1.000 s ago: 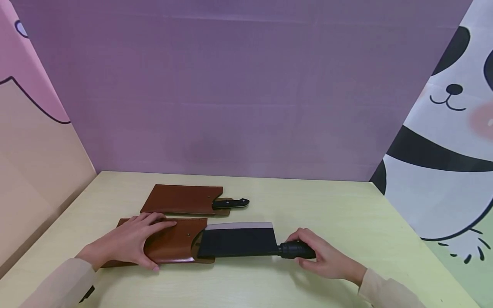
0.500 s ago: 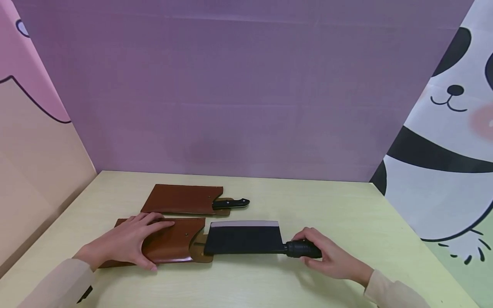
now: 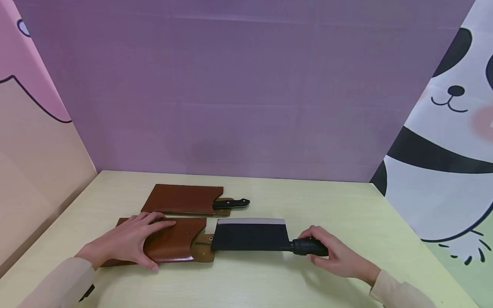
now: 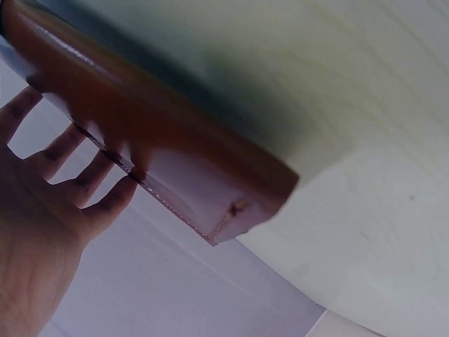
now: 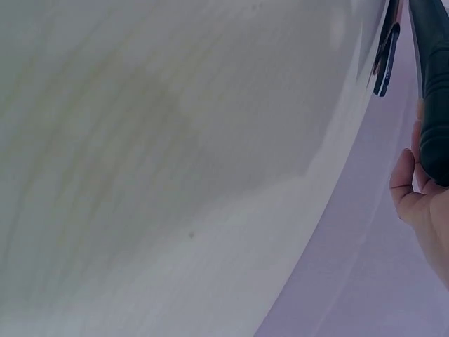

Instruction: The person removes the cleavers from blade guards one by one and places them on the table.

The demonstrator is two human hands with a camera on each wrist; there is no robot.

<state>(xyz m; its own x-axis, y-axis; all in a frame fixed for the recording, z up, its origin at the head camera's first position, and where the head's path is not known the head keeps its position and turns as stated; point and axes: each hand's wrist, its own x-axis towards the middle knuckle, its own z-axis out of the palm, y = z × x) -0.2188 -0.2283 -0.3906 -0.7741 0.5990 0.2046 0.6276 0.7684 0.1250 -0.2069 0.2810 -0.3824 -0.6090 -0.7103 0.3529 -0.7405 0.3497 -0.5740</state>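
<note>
My left hand (image 3: pixel 123 244) rests spread over a brown leather knife sheath (image 3: pixel 167 244) lying on the table at front left. In the left wrist view its fingertips (image 4: pixel 119 189) touch the edge of that sheath (image 4: pixel 154 133). My right hand (image 3: pixel 339 259) grips the black ribbed handle (image 3: pixel 308 246) of a cleaver. The cleaver's blade (image 3: pixel 250 235) is black with a silver edge turned away from me. It is held over the table, its tip just off the sheath's tan inner flap (image 3: pixel 203 250). In the right wrist view, fingers wrap the handle (image 5: pixel 436 119).
Behind lies a second brown sheath (image 3: pixel 181 199) with a black riveted knife handle (image 3: pixel 232 203) sticking out to the right. The pale wooden table (image 3: pixel 308 201) ends at a purple backdrop (image 3: pixel 246 107). Printed panels, one with a panda (image 3: pixel 454 141), flank both sides.
The cleaver has moved right and slightly away in my right hand, and its blade tip has come out of the sheath's mouth. My left hand stays on the sheath.
</note>
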